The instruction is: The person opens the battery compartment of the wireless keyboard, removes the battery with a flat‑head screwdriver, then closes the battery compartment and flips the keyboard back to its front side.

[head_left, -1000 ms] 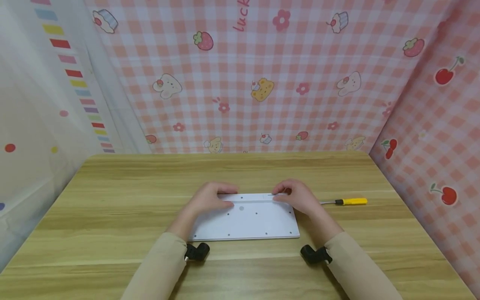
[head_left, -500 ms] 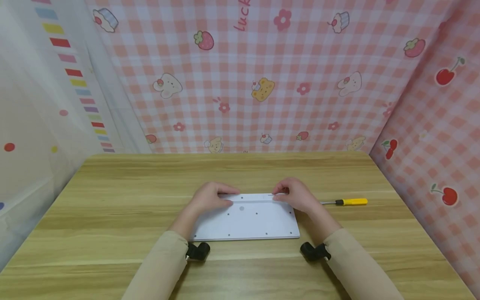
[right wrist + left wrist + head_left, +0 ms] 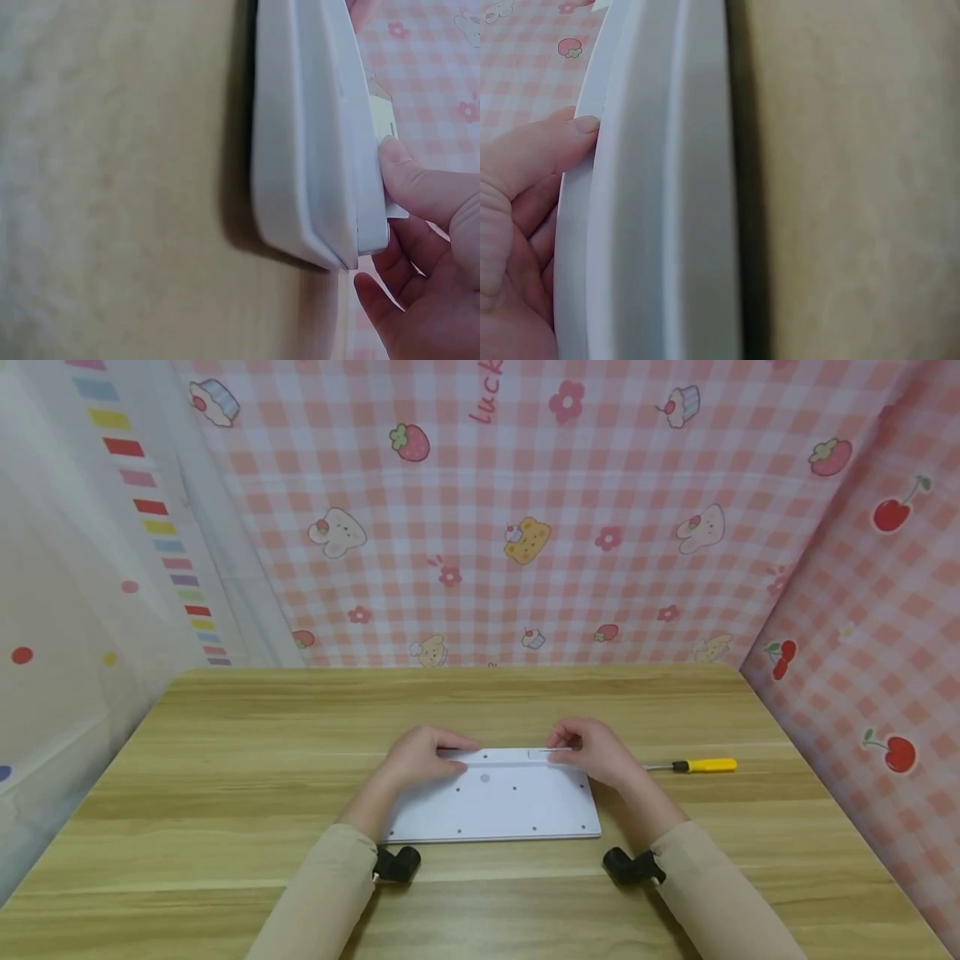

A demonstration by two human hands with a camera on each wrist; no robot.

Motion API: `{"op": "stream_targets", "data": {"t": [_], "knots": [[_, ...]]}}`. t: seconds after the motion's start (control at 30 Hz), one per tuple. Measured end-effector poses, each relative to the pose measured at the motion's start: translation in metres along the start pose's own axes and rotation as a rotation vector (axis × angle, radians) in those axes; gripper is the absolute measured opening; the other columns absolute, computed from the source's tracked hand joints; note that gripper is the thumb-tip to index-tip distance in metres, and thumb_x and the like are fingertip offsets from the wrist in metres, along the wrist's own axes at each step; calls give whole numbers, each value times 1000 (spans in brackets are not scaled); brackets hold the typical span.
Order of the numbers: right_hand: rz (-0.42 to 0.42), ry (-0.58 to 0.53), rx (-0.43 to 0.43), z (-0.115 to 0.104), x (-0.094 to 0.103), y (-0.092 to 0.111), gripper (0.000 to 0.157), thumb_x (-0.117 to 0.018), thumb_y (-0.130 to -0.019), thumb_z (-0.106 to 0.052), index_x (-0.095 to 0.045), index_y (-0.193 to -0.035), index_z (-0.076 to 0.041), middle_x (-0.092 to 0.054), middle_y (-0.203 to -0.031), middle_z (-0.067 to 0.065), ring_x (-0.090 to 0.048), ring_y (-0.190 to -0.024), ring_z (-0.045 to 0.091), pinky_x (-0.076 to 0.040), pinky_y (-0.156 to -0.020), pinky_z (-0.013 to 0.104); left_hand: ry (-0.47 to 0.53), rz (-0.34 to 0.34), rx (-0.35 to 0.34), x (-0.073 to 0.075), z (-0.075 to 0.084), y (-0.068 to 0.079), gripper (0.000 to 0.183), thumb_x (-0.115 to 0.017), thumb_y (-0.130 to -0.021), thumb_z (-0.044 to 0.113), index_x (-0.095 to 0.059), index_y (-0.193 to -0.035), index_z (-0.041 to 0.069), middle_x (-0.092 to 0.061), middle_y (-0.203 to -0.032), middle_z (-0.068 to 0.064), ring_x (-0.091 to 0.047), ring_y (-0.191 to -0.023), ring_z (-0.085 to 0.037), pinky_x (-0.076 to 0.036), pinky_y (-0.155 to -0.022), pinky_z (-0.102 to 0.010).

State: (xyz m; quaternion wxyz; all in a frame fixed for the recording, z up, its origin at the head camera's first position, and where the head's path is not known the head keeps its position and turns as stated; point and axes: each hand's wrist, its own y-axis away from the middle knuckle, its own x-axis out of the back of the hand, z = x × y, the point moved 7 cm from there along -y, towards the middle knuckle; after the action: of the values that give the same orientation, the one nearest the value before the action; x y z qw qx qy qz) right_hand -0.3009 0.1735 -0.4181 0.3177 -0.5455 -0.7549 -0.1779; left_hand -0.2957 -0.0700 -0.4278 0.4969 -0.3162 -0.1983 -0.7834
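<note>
A white keyboard [image 3: 495,810] lies face down on the table, its screw-dotted underside up and a raised strip along the far edge. My left hand [image 3: 423,756] grips that strip toward its left end, thumb on top and fingers behind. In the left wrist view, the left thumb [image 3: 574,139] presses against the strip. My right hand [image 3: 592,750] is at the strip's right end, pinching a small white battery cover [image 3: 397,211] between thumb and fingers. A pale yellow patch [image 3: 384,116] shows beside the right thumb [image 3: 420,180] in the right wrist view.
A screwdriver with a yellow handle [image 3: 710,766] lies right of the keyboard, its tip hidden behind the right wrist. The wooden table [image 3: 247,793] meets a checked pink curtain [image 3: 480,577] at the back. Black wrist cameras [image 3: 397,864] sit at both cuffs.
The thin outline at the strip's right end shows more plainly beside the right fingers. Both hands keep nearly the same place, and the keyboard and screwdriver stay put.
</note>
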Motion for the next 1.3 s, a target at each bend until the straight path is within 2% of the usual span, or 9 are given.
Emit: {"op": "stream_targets", "data": {"t": [0.13,0.27,0.4,0.57,0.73,1.03,1.3], "knots": [[-13,-29,-12,3,1,0,5,-75,-88,-8,-71,-92,-9,-63,-86,1,-55,-82,19,-48,-75,33,1,3,-4,0,0,1,32,-79,-84,10,-76,-114,21,-70,-118,4,-62,-116,-22,-44,-104,-42],[-6,-89,-63,10,10,1,6,-73,-90,-9,-73,-96,-9,-63,-89,3,-55,-84,22,-47,-74,34,8,0,3,0,1,2,31,-78,-85,11,-76,-114,22,-71,-117,4,-62,-116,-21,-45,-104,-42],[13,-134,-107,25,31,1,12,-73,-90,-11,-72,-101,-6,-63,-90,5,-53,-85,23,-46,-73,33,8,-2,1,-1,2,2,31,-78,-85,11,-76,-114,22,-70,-118,4,-62,-117,-21,-45,-104,-42],[23,-101,-136,51,61,-1,19,-73,-91,-13,-71,-105,0,-64,-92,6,-53,-85,19,-45,-75,29,2,0,-5,-1,1,2,32,-77,-85,11,-76,-115,22,-70,-118,4,-62,-117,-21,-45,-103,-42],[-5,-94,-205,76,79,-1,22,-71,-92,-13,-69,-109,2,-63,-94,6,-51,-83,19,-44,-69,29,-8,3,-4,-1,0,1,32,-77,-86,11,-76,-115,22,-70,-119,4,-62,-116,-21,-45,-103,-42],[-3,-97,-220,90,86,-1,24,-72,-92,-12,-69,-109,5,-62,-90,3,-50,-74,15,-44,-62,26,-15,6,-2,-2,-1,1,32,-77,-86,12,-76,-115,24,-70,-118,5,-62,-116,-21,-46,-102,-42],[21,-44,-212,94,83,-2,19,-71,-92,-12,-71,-106,2,-64,-99,11,-50,-83,21,-44,-69,29,-27,5,-16,-2,-2,0,31,-77,-86,12,-76,-116,23,-70,-119,4,-62,-116,-21,-46,-101,-42]]}}
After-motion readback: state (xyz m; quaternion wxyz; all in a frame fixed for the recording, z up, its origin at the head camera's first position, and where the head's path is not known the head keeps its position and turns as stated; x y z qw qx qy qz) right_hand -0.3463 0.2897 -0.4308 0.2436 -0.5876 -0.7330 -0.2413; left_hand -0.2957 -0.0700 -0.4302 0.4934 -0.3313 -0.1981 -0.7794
